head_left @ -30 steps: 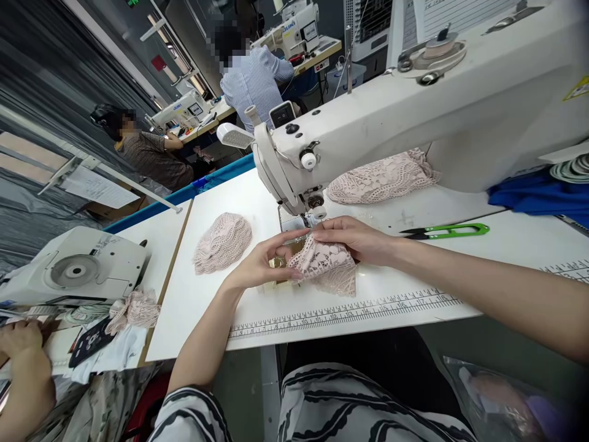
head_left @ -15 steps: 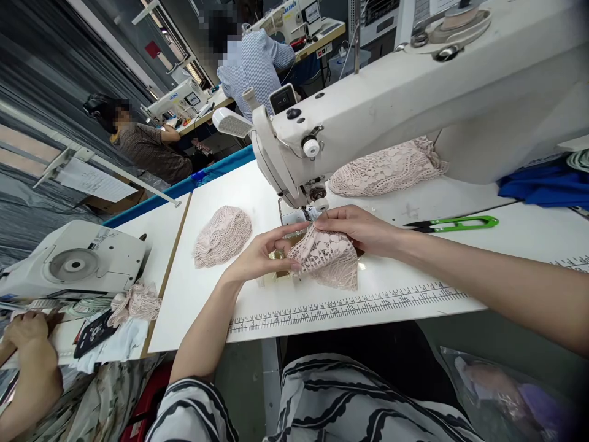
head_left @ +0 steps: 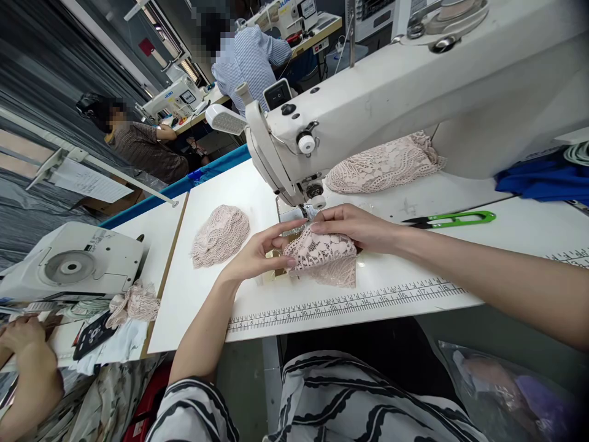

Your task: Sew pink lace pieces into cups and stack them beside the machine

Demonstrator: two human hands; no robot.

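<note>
A piece of pale pink lace [head_left: 322, 250] lies folded in front of the needle area of a white sewing machine [head_left: 368, 110]. My left hand [head_left: 257, 252] holds its left edge, thumb below and fingers above. My right hand [head_left: 352, 227] pinches the top edge close to the presser foot [head_left: 305, 212], which is partly hidden by my fingers. Part of the lace hangs down towards the ruler marks [head_left: 345, 305] on the table's front edge.
A pink lace pile [head_left: 221, 236] lies on the left of the table, another lace bundle [head_left: 386, 164] behind the machine head. Green-handled thread snips [head_left: 460, 219] rest right of my wrist. At far left are a co-worker's hands [head_left: 23, 334]; blue cloth [head_left: 534, 181] lies at right.
The lace's upper layer has been turned flatter and spread a little lower between my hands. Both hands keep their hold near the needle. The whole view has shifted slightly.
</note>
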